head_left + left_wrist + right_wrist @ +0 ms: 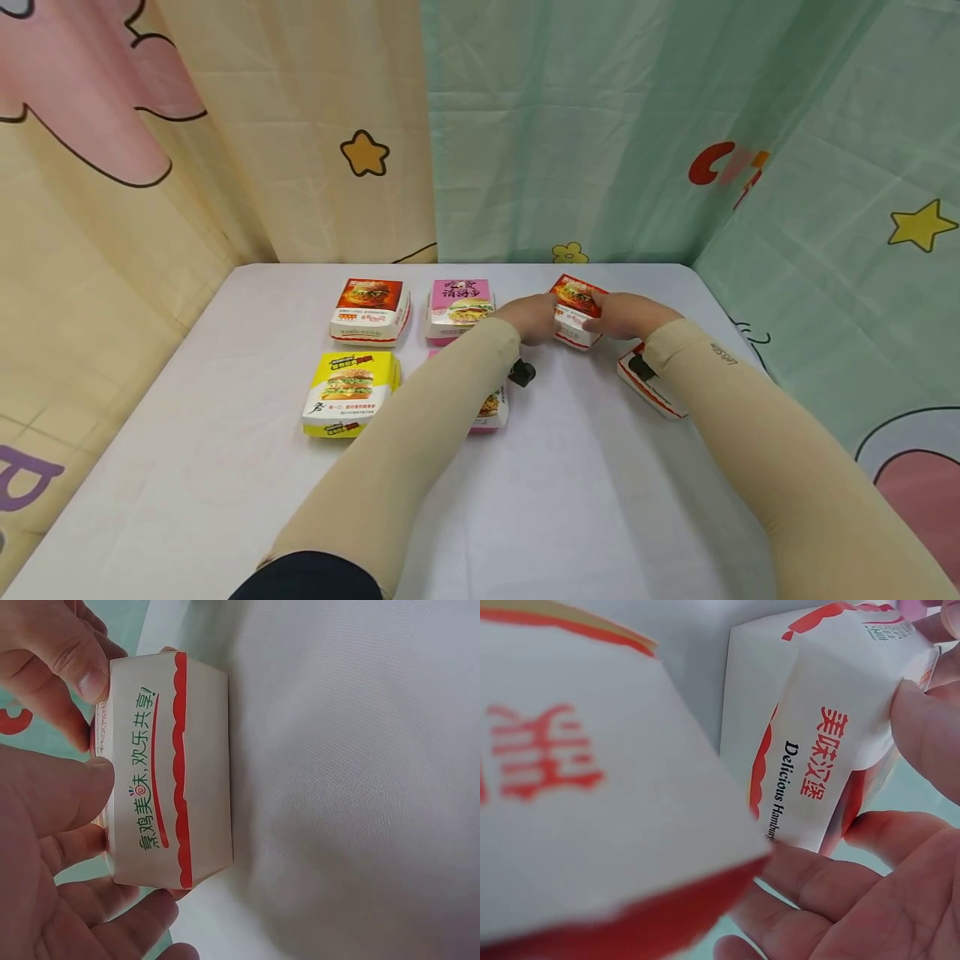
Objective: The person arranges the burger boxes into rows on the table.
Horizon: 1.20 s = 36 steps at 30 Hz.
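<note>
A white burger box [577, 298] with a red lid picture stands at the back right of the white table, turned a little askew. My left hand [534, 318] grips its left side, thumb near the top edge in the left wrist view. From the right, my right hand [628, 315] holds the same box, its thumb on the lid and fingers along the side. Red lettering and "Delicious Hamburger" mark one box wall [802, 750] in the right wrist view. Close by, under my right forearm, lies another white and red box [647, 385], partly hidden.
To the left stand a red-topped box [369, 310], a pink box [459, 303] and a yellow box [351, 392]. Another pink-edged box [492, 410] is mostly covered by my left forearm. Patterned curtains [570, 125] hang behind the table [555, 500].
</note>
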{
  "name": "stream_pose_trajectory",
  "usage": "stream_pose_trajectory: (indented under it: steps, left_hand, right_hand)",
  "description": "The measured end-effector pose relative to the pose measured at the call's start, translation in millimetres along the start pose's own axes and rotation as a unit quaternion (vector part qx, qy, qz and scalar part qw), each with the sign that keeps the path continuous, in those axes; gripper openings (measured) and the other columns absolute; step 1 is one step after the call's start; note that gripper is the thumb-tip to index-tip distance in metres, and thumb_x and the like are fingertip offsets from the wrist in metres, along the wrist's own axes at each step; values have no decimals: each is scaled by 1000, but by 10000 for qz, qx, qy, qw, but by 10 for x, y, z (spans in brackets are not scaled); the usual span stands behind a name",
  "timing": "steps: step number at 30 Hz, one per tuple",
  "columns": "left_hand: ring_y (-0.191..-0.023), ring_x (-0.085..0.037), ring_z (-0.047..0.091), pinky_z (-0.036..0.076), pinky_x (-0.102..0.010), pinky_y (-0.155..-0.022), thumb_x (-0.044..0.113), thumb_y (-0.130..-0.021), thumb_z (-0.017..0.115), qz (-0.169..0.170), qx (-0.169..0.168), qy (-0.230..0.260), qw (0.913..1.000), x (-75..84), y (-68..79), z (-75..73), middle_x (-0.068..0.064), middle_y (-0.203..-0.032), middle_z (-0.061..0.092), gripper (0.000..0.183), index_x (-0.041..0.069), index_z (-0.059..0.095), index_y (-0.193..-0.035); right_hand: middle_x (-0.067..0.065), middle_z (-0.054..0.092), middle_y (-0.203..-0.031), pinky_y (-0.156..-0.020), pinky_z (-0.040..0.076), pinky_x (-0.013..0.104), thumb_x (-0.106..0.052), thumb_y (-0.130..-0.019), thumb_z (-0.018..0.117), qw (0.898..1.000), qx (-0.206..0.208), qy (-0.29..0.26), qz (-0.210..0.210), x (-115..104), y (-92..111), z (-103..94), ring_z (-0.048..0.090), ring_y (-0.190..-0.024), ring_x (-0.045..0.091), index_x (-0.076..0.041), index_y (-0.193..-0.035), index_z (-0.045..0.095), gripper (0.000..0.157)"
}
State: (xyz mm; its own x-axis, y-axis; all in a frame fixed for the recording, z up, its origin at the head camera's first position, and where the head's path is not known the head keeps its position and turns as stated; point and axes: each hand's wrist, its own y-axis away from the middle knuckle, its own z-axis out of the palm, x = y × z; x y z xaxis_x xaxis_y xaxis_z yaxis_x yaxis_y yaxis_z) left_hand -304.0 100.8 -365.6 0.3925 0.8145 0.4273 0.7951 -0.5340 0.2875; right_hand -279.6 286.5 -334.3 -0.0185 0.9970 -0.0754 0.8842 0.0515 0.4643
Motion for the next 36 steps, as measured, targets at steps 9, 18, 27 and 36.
stream_pose_trajectory:
  steps: [9, 18, 27, 36]
  left_hand:
    - [-138, -24, 56, 49, -42, -112, 34, -110, 53, -109, 186, -23, 9998, 15, 82, -20, -11, -159, 53, 61, 10, 34, -163]
    - [-135, -25, 59, 50, -43, -111, 33, -109, 55, -383, 494, 92, 9980, 27, 38, -26, -15, -154, 55, 60, 11, 35, -160]
    - [-144, -25, 50, 45, -43, -118, 25, -107, 55, -360, 598, 235, 9973, 9, 74, -18, -14, -162, 48, 60, 21, 37, -164]
    - [-139, -27, 52, 47, -46, -116, 25, -107, 56, -451, 649, 606, 9950, 16, 145, -18, -16, -159, 48, 58, 19, 39, -162]
  right_hand:
    - [31, 43, -159, -120, 39, 59, -39, -107, 58, 9997, 169, 29, -186, 8, -16, 31, 51, -131, 37, -5, -167, 20, 80]
    - [33, 44, -158, -118, 41, 58, -31, -107, 57, 9996, 98, 26, -282, -48, -15, 30, 51, -129, 38, -7, -168, 19, 75]
    - [32, 43, -160, -116, 42, 56, -28, -107, 55, 9990, 140, 65, -421, -62, -41, 29, 51, -127, 35, -8, -168, 18, 74]
    - [30, 33, -166, -125, 32, 61, -22, -107, 54, 9988, 42, -346, -332, -87, -102, 43, 42, -147, 43, -11, -169, 13, 75]
